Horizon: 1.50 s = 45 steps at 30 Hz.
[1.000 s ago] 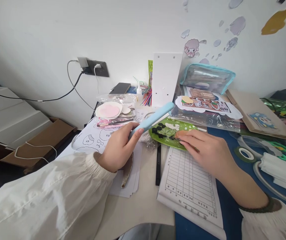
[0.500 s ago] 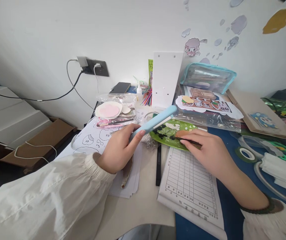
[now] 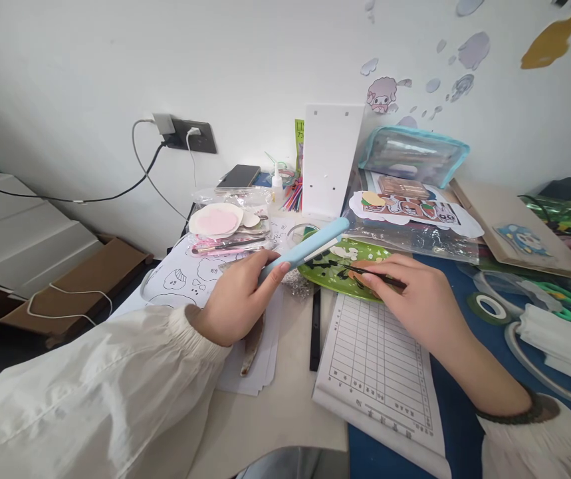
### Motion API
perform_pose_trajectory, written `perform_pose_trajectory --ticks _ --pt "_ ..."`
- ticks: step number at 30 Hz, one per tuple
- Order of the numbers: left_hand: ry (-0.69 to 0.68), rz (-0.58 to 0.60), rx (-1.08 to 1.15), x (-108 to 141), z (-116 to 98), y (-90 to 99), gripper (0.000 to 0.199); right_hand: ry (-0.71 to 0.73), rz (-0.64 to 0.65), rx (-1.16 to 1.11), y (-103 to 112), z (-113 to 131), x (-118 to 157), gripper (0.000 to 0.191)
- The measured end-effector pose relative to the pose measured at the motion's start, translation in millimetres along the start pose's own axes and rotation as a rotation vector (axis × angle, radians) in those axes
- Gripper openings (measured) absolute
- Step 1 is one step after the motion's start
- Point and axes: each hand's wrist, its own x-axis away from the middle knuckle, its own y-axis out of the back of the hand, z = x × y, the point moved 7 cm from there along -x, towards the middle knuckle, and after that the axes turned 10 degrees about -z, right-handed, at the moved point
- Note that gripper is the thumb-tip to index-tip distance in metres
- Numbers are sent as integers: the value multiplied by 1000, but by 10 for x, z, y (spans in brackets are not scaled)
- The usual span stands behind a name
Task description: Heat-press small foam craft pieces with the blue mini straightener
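Observation:
Wrapped round the lower end of a light blue hair-straightener-like tool [image 3: 310, 247] is my left hand [image 3: 238, 296]. The tool slants up to the right, its tip over the back left of a green plate [image 3: 345, 287]. Between the thumb and fingers of my right hand [image 3: 415, 293] are thin dark tweezers [image 3: 382, 275]. Their tips point left over the plate, which holds black, white and orange pieces. Whether the tips grip anything is too small to tell. A form pad with a printed grid [image 3: 379, 366] lies just in front of the plate.
Behind stand a white upright panel [image 3: 332, 159] and a clear blue-edged pouch [image 3: 415, 156]. Bagged cutouts [image 3: 215, 219] lie at the left. A black strip [image 3: 316, 332] is by the pad; green tape [image 3: 488, 308] and a curved grey tube [image 3: 529, 362] are at the right.
My right hand has shifted slightly right, and the tweezer tips have moved a little over the plate. The blue tool's tip sits slightly lower. My left hand has barely moved.

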Motion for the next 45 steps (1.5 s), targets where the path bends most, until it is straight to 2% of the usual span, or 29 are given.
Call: perform_pose_trajectory --ticks 16,25,28,32,36,38,40,41,45 --pt "10 -60 41 -11 3 71 45 -1 -131 28 -29 80 -104 14" --pt "18 -78 38 -13 36 80 45 25 -162 -15 15 100 -86 14" --pt "17 -80 27 -15 40 84 46 108 -239 8 98 162 -54 15" --pt "8 -43 0 -10 27 56 47 343 -387 179 201 337 27 17" --pt "-26 -17 6 2 -21 34 45 567 -403 369 149 504 102 15" --pt "-40 -8 14 8 -44 31 44 619 -384 399 108 553 124 14" --pt "-42 -4 17 12 -53 35 43 582 -357 344 89 554 117 15" --pt "-40 -4 17 13 -54 37 44 517 -345 274 95 527 99 16" --pt "-28 3 24 9 -49 39 46 92 -257 -103 100 268 5 12"
